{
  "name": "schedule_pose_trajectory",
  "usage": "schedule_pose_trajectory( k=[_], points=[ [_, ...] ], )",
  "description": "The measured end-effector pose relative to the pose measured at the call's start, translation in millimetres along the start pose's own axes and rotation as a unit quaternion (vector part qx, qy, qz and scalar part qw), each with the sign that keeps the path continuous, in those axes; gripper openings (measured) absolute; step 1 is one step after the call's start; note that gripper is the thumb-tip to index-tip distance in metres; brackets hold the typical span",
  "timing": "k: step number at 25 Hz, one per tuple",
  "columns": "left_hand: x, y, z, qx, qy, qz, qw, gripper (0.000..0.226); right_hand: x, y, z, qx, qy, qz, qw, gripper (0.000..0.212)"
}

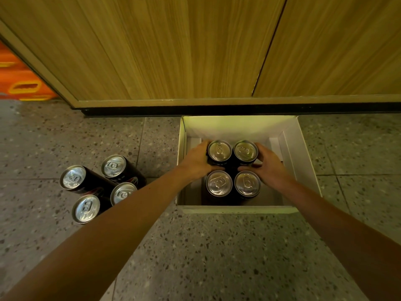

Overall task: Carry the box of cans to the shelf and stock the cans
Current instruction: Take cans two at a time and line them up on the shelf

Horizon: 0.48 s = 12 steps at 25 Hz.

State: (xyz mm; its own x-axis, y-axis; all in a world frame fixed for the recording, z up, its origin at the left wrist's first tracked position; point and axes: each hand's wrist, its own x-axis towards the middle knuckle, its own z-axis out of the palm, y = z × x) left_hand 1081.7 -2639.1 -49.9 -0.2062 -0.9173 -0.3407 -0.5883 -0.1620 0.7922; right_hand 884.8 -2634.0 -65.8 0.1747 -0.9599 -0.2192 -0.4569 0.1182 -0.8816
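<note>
A white open cardboard box [303, 155] stands on the floor against a wooden cabinet. Inside it stand several black cans with silver tops, upright in a tight square. My left hand [196, 160] grips the far left can [219, 150] from its left side. My right hand [270, 165] grips the far right can [245, 150] from its right side. The two near cans [219, 183] [247, 183] stand untouched just below my hands. Several more black cans [95, 187] stand upright in a cluster on the floor, left of the box.
The wooden cabinet front [173, 48] with a black base strip fills the upper view. An orange and yellow crate [21, 83] sits at the far left. The floor [217, 257] is speckled grey terrazzo tile.
</note>
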Motion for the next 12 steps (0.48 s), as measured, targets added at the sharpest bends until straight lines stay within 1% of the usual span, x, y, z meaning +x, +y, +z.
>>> schedule_pose_trajectory(
  k=[3, 8, 10, 12],
  points=[
    [0.3, 0.7, 0.9, -0.009, 0.009, 0.013, 1.0, 0.072, 0.5, -4.7, -1.9, -0.009, 0.007, -0.007, 1.0, 0.066],
    [-0.9, 4.0, -3.0, -0.044, 0.026, 0.003, 0.999, 0.071, 0.6, -21.7, -10.8, -0.019, 0.023, -0.005, 1.0, 0.064],
    [-8.1, 16.0, -14.2, -0.057, 0.025, 0.006, 0.998, 0.07, -1.4, -40.5, -21.4, -0.017, 0.043, -0.005, 0.999, 0.065],
    [-19.4, 43.0, -35.3, -0.079, 0.031, 0.006, 0.996, 0.069, -5.0, -72.1, -37.6, -0.008, 0.068, -0.006, 0.998, 0.064]
  ],
)
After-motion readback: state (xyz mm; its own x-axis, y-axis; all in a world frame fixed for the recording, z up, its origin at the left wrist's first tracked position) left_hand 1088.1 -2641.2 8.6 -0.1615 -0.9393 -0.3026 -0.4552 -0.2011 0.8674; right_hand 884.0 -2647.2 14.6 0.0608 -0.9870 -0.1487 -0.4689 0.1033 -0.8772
